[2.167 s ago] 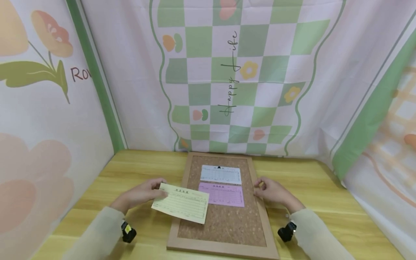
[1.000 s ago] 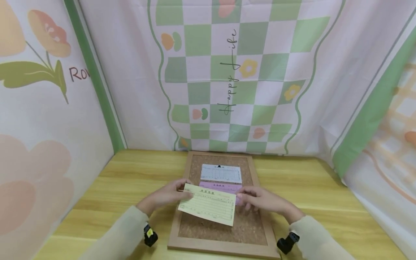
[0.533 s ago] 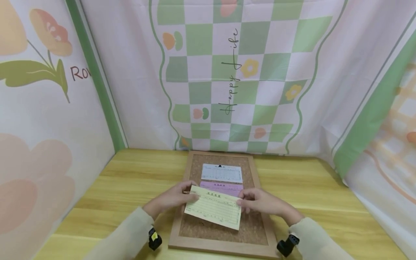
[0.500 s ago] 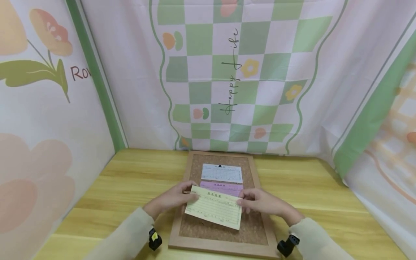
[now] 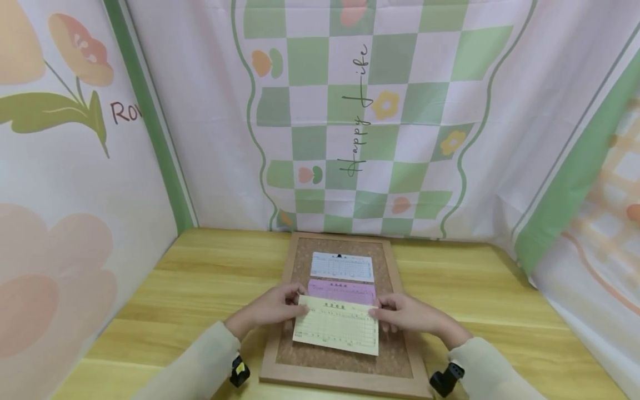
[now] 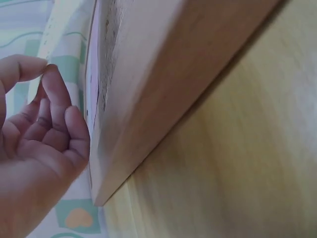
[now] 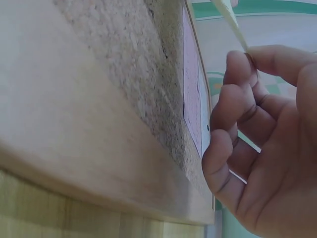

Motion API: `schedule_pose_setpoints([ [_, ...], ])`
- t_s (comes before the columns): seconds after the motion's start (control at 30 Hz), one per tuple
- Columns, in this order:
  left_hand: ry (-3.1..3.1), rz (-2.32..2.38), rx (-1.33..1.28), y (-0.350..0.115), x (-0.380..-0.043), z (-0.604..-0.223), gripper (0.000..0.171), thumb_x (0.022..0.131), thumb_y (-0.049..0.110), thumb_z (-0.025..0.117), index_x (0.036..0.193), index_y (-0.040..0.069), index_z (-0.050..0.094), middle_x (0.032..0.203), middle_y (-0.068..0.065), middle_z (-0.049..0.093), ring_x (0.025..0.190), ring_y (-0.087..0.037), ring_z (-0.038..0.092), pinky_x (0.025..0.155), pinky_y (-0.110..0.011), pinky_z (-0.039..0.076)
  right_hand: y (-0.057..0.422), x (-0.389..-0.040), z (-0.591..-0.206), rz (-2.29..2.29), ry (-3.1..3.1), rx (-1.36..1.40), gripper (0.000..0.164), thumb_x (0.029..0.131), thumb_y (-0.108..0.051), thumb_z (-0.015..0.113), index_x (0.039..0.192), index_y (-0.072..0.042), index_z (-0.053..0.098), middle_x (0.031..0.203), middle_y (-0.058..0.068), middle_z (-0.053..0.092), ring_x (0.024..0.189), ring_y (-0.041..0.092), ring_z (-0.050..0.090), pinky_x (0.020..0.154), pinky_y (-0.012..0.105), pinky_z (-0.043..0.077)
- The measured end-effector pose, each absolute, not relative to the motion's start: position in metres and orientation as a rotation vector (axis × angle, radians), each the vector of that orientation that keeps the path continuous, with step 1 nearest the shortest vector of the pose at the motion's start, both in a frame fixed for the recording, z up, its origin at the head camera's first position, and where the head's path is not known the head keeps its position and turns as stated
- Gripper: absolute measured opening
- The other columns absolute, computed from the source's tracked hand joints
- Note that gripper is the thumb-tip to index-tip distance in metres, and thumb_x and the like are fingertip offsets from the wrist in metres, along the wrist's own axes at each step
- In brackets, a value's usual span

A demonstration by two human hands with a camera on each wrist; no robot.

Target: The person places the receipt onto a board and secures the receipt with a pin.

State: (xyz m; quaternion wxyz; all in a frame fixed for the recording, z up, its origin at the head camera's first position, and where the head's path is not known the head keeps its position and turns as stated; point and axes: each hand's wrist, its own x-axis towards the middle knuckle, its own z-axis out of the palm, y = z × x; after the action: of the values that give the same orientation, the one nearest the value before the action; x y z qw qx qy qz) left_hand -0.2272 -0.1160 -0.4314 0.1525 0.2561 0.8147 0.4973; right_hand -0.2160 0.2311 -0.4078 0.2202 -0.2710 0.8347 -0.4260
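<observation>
A pale yellow printed form (image 5: 337,328) is held above the lower half of a wood-framed cork board (image 5: 345,369). My left hand (image 5: 270,307) pinches its upper left corner between thumb and finger. At the upper right corner, my right hand (image 5: 412,315) pinches it the same way, as the right wrist view shows with the sheet's edge (image 7: 232,22) between the fingertips. Behind it on the cork lies a pink form (image 5: 342,290), its lower part hidden by the yellow one. Farther up is a pale blue form (image 5: 342,268) with a small black clip or pin (image 5: 339,256) at its top.
The board lies lengthwise on a wood-grain table (image 5: 220,261), its far end near a printed curtain (image 5: 370,133). Curtains also hang at the left and right sides. A small black camera sits on each wrist (image 5: 240,373).
My left hand has carried the yellow form rightward over the board. My right hand has left the board's right edge and taken the form's right corner. The form has since levelled and lowered slightly.
</observation>
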Motion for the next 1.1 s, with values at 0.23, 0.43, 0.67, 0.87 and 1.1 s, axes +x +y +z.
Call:
schedule_pose_setpoints([
  [0.23,2.372,1.34,0.775,-0.114,-0.226,-0.431,0.021,0.095,0.022,0.069,0.111,0.012,0.06,0.079,0.001,0.056,0.063,-0.01,0.048,0.057,-0.025,0.042,0.233,-0.215,-0.408,-1.155,2.313,-0.736,0.031,0.103,-0.027,0.057,0.083,-0.004,0.058,0.071,0.004,0.06,0.06,0.012,0.052,0.053,0.026,0.045],
  [0.43,2.327,1.292,0.811,-0.111,-0.224,-0.432,0.02,0.096,0.017,0.069,0.111,0.011,0.059,0.072,0.001,0.055,0.057,-0.012,0.054,0.053,-0.024,0.043,0.235,-0.213,-0.41,-1.055,2.39,-0.784,0.032,0.101,-0.031,0.062,0.08,-0.007,0.06,0.065,-0.004,0.055,0.054,0.006,0.044,0.048,0.022,0.036],
  [0.67,2.333,1.234,0.814,-0.108,-0.222,-0.431,0.021,0.094,0.016,0.07,0.112,0.012,0.058,0.07,0.002,0.055,0.057,-0.013,0.055,0.052,-0.024,0.042,0.234,-0.213,-0.413,-0.97,2.46,-0.851,0.03,0.099,-0.033,0.064,0.076,-0.014,0.06,0.061,-0.01,0.052,0.052,0.003,0.041,0.048,0.021,0.035],
  [0.87,2.409,1.137,0.884,-0.105,-0.222,-0.432,0.023,0.09,0.016,0.074,0.108,0.011,0.06,0.074,0.004,0.056,0.06,-0.006,0.052,0.055,-0.022,0.043,0.233,-0.212,-0.416,-0.916,2.482,-0.842,0.031,0.098,-0.033,0.066,0.074,-0.015,0.058,0.059,-0.011,0.047,0.051,0.002,0.038,0.049,0.021,0.033],
  [1.1,2.456,1.064,0.912,-0.102,-0.221,-0.43,0.028,0.088,0.015,0.076,0.11,0.007,0.061,0.077,0.004,0.057,0.063,-0.006,0.051,0.058,-0.023,0.044,0.231,-0.212,-0.418,-0.886,2.503,-0.811,0.031,0.099,-0.033,0.065,0.075,-0.014,0.058,0.059,-0.01,0.046,0.051,0.003,0.037,0.049,0.021,0.033],
])
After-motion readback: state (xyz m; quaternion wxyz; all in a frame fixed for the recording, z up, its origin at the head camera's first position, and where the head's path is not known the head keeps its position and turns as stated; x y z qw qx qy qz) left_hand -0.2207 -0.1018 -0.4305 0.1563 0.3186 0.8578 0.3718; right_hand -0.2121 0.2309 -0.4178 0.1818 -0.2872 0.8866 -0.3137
